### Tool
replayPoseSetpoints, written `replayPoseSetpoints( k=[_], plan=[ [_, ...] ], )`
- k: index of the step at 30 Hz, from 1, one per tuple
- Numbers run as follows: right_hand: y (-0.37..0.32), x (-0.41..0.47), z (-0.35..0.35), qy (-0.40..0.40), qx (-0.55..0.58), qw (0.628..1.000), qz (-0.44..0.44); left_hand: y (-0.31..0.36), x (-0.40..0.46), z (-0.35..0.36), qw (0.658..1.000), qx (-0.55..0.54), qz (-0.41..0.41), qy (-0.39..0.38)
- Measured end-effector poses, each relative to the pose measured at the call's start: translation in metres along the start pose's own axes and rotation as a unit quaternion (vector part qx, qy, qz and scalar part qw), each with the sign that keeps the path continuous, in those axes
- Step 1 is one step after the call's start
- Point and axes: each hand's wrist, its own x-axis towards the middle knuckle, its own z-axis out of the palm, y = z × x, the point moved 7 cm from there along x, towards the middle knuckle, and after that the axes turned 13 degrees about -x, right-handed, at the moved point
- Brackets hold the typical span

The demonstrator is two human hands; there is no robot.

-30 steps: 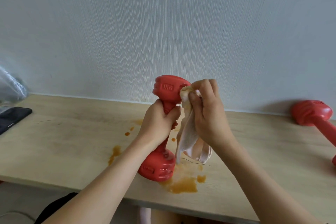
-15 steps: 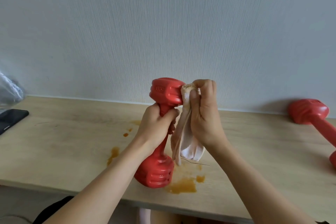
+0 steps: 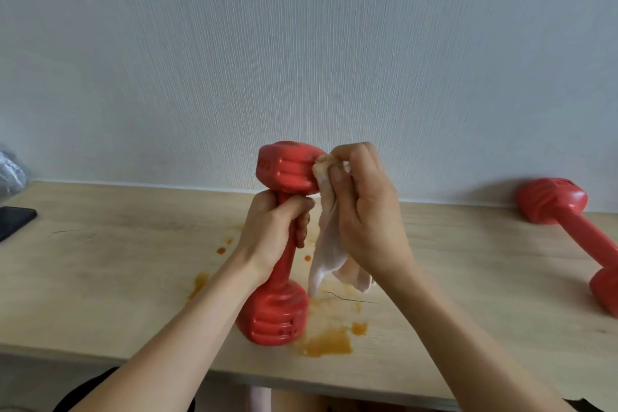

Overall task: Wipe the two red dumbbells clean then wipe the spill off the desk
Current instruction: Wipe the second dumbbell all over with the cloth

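Dumbbell 1 (image 3: 284,244), upright above the tabletop (image 3: 110,271) spill (image 3: 327,341): my left hand (image 3: 271,234) grips its handle, my right hand (image 3: 364,211) pinches cloth (image 3: 329,244) on its top head. Next: dumbbell 2 (image 3: 575,234), far right.

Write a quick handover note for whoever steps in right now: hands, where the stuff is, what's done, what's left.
Left hand grips the handle of the held dumbbell, upright, its lower head on or just above the desk.
Right hand pinches the cloth against the upper head.
Second dumbbell lies at the right end of the desk, untouched.
Orange spill sits by the held dumbbell's lower head, with drops to the left.
Done: nothing finished; first dumbbell is mid-wipe.
Left: finish it, wipe the second dumbbell, then the spill.
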Motion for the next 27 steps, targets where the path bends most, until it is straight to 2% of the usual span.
replayPoseSetpoints(
  k=[7,9,13,18,21,23,27],
  plan=[
    [0.035,-0.001,-0.001,-0.013,-0.008,0.996,0.083,0.000,-0.001,0.005,0.999,0.046,0.006,-0.026],
    [0.033,-0.002,-0.001,-0.010,-0.008,0.996,0.090,0.000,-0.002,0.004,0.999,0.043,0.005,-0.023],
    [0.010,-0.001,-0.005,-0.007,-0.017,0.999,0.049,0.000,-0.001,0.001,1.000,0.011,0.001,-0.014],
    [0.037,-0.001,0.001,-0.025,-0.024,0.993,0.111,0.001,-0.003,0.005,0.998,0.054,0.015,-0.039],
    [0.042,-0.001,0.005,-0.041,-0.028,0.990,0.133,0.000,-0.001,0.002,0.999,0.035,0.001,-0.036],
    [0.034,-0.002,0.004,-0.045,-0.030,0.990,0.129,0.000,0.000,-0.001,1.000,0.023,-0.006,-0.020],
    [-0.004,-0.008,0.004,-0.051,-0.058,0.995,0.056,-0.001,0.001,-0.004,1.000,0.000,-0.003,0.010]
  ],
)
